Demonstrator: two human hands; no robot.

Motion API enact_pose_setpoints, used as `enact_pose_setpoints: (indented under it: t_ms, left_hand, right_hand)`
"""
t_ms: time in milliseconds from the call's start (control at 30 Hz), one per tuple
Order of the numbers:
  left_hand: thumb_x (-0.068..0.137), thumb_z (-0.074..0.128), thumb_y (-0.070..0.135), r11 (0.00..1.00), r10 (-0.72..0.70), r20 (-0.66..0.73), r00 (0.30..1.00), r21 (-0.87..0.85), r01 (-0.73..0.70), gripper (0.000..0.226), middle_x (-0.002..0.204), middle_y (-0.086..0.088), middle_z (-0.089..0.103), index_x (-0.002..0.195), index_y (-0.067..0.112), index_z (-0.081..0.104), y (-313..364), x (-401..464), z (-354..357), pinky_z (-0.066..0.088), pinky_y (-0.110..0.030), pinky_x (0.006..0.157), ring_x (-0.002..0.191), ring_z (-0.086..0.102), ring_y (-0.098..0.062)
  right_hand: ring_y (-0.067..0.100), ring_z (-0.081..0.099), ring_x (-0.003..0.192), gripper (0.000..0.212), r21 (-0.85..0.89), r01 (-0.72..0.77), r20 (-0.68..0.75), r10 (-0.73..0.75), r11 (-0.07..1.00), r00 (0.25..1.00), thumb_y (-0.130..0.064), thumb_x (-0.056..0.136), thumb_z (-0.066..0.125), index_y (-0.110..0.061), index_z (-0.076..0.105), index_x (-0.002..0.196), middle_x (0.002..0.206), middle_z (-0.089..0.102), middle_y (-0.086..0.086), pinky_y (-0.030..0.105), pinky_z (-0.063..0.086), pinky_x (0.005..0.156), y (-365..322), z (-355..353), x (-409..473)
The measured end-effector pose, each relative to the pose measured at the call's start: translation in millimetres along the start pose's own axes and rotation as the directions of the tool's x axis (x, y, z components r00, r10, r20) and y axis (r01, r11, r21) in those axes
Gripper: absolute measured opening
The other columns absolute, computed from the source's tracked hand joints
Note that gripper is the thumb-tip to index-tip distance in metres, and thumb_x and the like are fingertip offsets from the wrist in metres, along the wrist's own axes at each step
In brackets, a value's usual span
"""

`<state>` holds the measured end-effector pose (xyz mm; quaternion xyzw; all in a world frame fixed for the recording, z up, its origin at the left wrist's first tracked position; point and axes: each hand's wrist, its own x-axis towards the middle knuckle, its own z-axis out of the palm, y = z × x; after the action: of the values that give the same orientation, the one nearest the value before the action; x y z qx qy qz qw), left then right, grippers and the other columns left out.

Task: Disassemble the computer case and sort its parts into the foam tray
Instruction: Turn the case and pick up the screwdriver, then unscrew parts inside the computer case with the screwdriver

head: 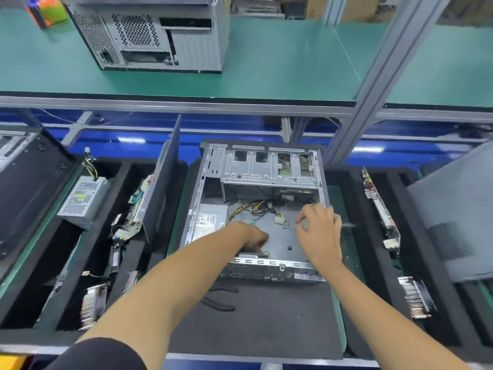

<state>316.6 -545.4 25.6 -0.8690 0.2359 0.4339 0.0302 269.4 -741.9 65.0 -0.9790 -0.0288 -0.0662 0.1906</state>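
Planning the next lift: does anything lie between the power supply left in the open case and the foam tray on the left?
Yes. The left hand reaches over the power supply, the case wall borders it, and an upright panel stands before the foam tray.

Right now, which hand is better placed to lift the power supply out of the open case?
Probably the left hand: it reaches into the case right beside the power supply, while the right hand works at the opposite wall.
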Motion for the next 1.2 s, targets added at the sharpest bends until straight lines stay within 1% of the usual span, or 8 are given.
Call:
enact_pose_setpoints:
  t_ms: [100, 267, 467, 667, 900, 1000, 1100, 1200]
  left_hand:
    - [0.101, 0.043, 0.029, 0.995, -0.062, 0.054, 0.997, -0.079, 0.066, 0.018, 0.122, -0.017, 0.06, 0.108, 0.017, 0.054, 1, 0, 5, 0.048, -0.049, 0.098, 0.098, 0.059, -0.033]
    - [0.106, 0.028, 0.045, 0.991, -0.128, 0.104, 0.986, -0.027, 0.132, 0.055, 0.162, -0.008, 0.037, 0.153, 0.018, 0.04, 12, -1, 5, 0.036, -0.051, 0.114, 0.143, 0.042, -0.033]
    - [0.103, 0.053, 0.038, 0.985, 0.174, -0.312, 0.934, 0.066, -0.161, 0.034, 0.113, -0.009, 0.045, 0.121, 0.01, 0.046, 1, -29, -21, 0.047, -0.044, 0.075, 0.092, 0.059, -0.035]
    - [0.087, 0.078, 0.033, 0.937, 0.086, -0.649, 0.756, -0.205, -0.282, 0.038, 0.107, 0.007, 0.05, 0.12, 0.026, 0.059, -8, -46, -44, 0.045, -0.029, 0.075, 0.093, 0.053, -0.012]
    - [0.079, 0.089, 0.029, 0.518, -0.371, -0.737, 0.565, -0.669, -0.532, 0.049, 0.107, 0.004, 0.071, 0.117, 0.035, 0.059, -11, -64, -84, 0.059, -0.034, 0.088, 0.099, 0.068, -0.014]
    - [0.095, 0.073, 0.03, 0.374, -0.542, -0.699, 0.467, -0.698, -0.61, 0.027, 0.112, -0.001, 0.071, 0.115, 0.023, 0.056, -17, -62, -107, 0.058, -0.045, 0.096, 0.107, 0.068, -0.017]
    - [0.106, 0.054, 0.023, 0.21, -0.587, -0.699, 0.408, -0.618, -0.757, 0.018, 0.115, -0.012, 0.067, 0.118, 0.026, 0.041, -18, -63, -127, 0.064, -0.048, 0.077, 0.106, 0.072, -0.027]
    - [0.11, 0.044, 0.02, 0.252, -0.588, -0.746, 0.313, -0.536, -0.806, 0.024, 0.107, -0.017, 0.067, 0.129, 0.027, 0.03, -17, -60, -146, 0.064, -0.043, 0.076, 0.096, 0.073, -0.03]
  right_hand:
    - [0.017, 0.041, 0.098, 0.017, 0.035, 0.006, -0.007, -0.006, 0.999, 1.0, -0.014, 0.082, 0.058, -0.03, 0.054, 0.085, 0.094, 0.054, -0.01, 0.043, 0.031, 0.101, 0, -1, 0]
    - [0.018, 0.044, 0.097, 0.014, 0.04, -0.004, 0.004, 0.004, 0.999, 1.0, -0.014, 0.082, 0.06, -0.028, 0.056, 0.083, 0.093, 0.055, -0.01, 0.043, 0.03, 0.104, -2, -3, 1]
    - [0.017, 0.045, 0.094, 0.014, 0.097, 0.002, 0.014, -0.004, 0.995, 1.0, -0.017, 0.084, 0.059, -0.03, 0.053, 0.084, 0.089, 0.054, -0.013, 0.042, 0.031, 0.105, -2, -8, -1]
    - [0.017, 0.045, 0.097, 0.017, 0.152, -0.017, 0.044, 0.011, 0.988, 0.999, -0.016, 0.085, 0.062, -0.027, 0.051, 0.091, 0.096, 0.053, -0.01, 0.043, 0.032, 0.107, -2, -15, -1]
    - [0.019, 0.04, 0.094, 0.028, 0.204, -0.015, 0.003, 0.015, 0.979, 1.0, -0.013, 0.079, 0.066, -0.027, 0.047, 0.094, 0.098, 0.046, -0.007, 0.039, 0.038, 0.094, -1, -16, -1]
    - [0.02, 0.036, 0.1, 0.034, 0.263, -0.047, -0.016, 0.052, 0.964, 0.999, -0.009, 0.075, 0.069, -0.027, 0.049, 0.096, 0.108, 0.044, -0.005, 0.034, 0.038, 0.088, -1, -13, -1]
    - [0.03, 0.032, 0.123, 0.044, 0.306, -0.135, -0.018, 0.148, 0.942, 0.989, -0.004, 0.074, 0.072, -0.023, 0.055, 0.11, 0.138, 0.039, 0.007, 0.037, 0.046, 0.087, -2, -8, -1]
    - [0.033, 0.043, 0.13, 0.055, 0.321, -0.239, 0.039, 0.239, 0.917, 0.97, -0.007, 0.081, 0.072, -0.022, 0.05, 0.129, 0.15, 0.03, 0.011, 0.042, 0.052, 0.092, -1, -8, 10]
